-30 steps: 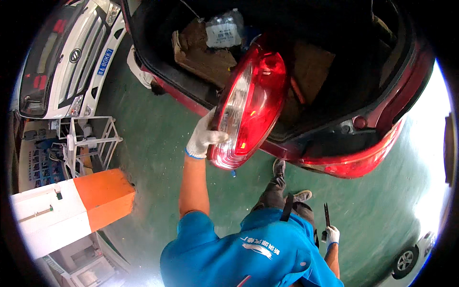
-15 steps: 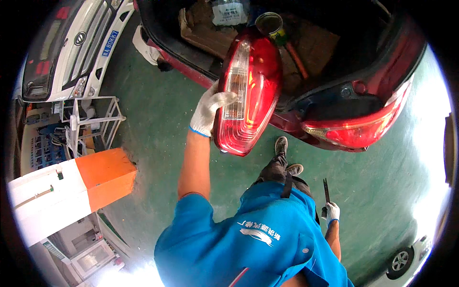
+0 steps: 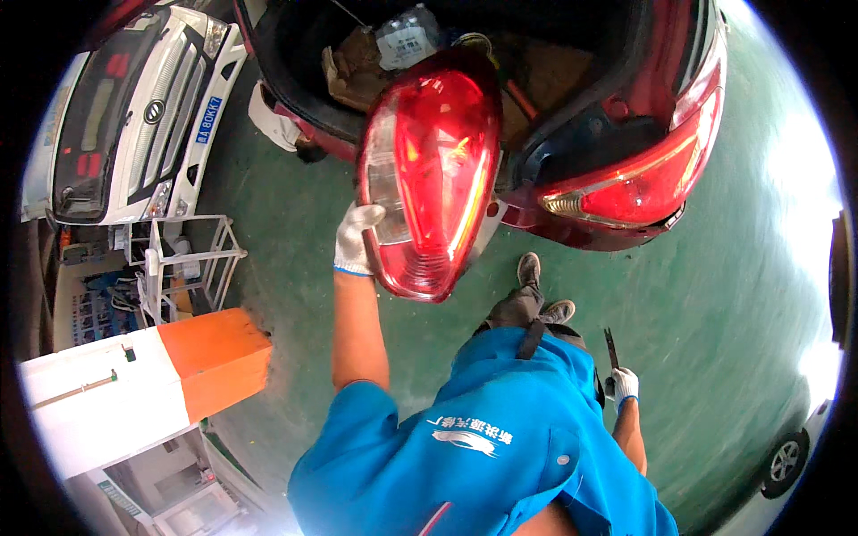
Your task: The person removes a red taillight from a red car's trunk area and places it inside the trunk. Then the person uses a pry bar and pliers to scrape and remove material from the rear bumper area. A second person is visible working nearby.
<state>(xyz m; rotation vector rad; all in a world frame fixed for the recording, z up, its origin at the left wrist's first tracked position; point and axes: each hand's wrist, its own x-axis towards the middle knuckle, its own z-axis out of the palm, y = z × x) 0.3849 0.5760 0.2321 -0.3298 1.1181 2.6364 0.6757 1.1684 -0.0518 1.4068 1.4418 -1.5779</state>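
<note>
My left hand (image 3: 356,234), in a white glove with a blue cuff, grips the lower left edge of a red and clear tail lamp (image 3: 433,170), held upright in front of a red car's open trunk (image 3: 295,54). Right of the lamp is the car's rear corner with another red tail lamp (image 3: 626,188) on it. My right hand (image 3: 624,386), also gloved, is closed on a long dark forked tool (image 3: 610,347) low by my right side.
Green floor (image 3: 715,322) lies below. A white vehicle (image 3: 125,125) stands at upper left, a white metal rack (image 3: 192,255) below it, an orange-and-white block (image 3: 214,357) at lower left, a wheel (image 3: 785,460) at lower right. The trunk holds cardboard (image 3: 349,71), a plastic bag (image 3: 402,40) and a red bar (image 3: 520,98).
The lamp in my left hand has turned, showing more of its broad red face, and shifted slightly left from half a second ago. My right hand still holds the tool low.
</note>
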